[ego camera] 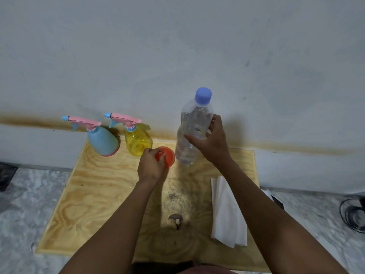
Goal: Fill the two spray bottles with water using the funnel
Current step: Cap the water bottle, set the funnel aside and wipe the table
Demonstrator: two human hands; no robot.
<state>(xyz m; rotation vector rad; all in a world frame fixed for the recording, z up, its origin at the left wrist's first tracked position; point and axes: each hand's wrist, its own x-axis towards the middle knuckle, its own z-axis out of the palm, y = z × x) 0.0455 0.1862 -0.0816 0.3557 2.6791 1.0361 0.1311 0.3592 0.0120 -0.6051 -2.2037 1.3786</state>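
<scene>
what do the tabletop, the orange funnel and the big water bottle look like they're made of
Tabletop: apparently unfinished plywood, pale with swirling grain and a knot.
Orange funnel: looks like matte opaque plastic.
Water bottle: thin clear plastic, ribbed, see-through, with an opaque blue cap.

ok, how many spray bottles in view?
2. The blue spray bottle stands at the table's far left corner; the yellow spray bottle stands just right of it, beside the orange funnel. None seem hidden.

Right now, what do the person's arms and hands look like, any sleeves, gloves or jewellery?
Both forearms are bare up to the frame edge, with no sleeves in view. The left hand and right hand wear no gloves, and no rings, watch or bracelets are visible.
</scene>
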